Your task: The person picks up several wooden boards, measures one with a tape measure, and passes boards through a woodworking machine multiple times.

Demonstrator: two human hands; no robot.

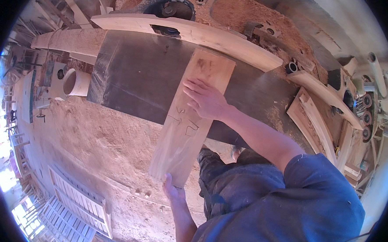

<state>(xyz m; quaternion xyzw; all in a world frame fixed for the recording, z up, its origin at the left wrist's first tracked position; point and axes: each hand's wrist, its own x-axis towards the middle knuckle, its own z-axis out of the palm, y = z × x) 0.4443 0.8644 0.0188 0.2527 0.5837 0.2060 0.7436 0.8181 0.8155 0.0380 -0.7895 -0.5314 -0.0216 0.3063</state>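
Observation:
A pale wooden board [179,131] lies partly on a dark metal machine table [135,76], its near end sticking out past the table's front edge toward me. Dark handwritten marks show on its upper face. My left hand [173,190] grips the near end, thumb on top and the other fingers hidden beneath. Palm down, my right hand [207,100] rests flat on the board's far half with its fingers stretched out. The board's far end reaches close to a long wooden fence [198,33], which has a cut-out near the middle.
Behind the fence sit a dark round wheel [170,8] and heaps of sawdust [241,11]. Curved wooden pieces [319,121] lean at the right. A wide pipe [76,82] stands left of the table. Slatted wooden frames [80,198] lie on the dusty floor at lower left.

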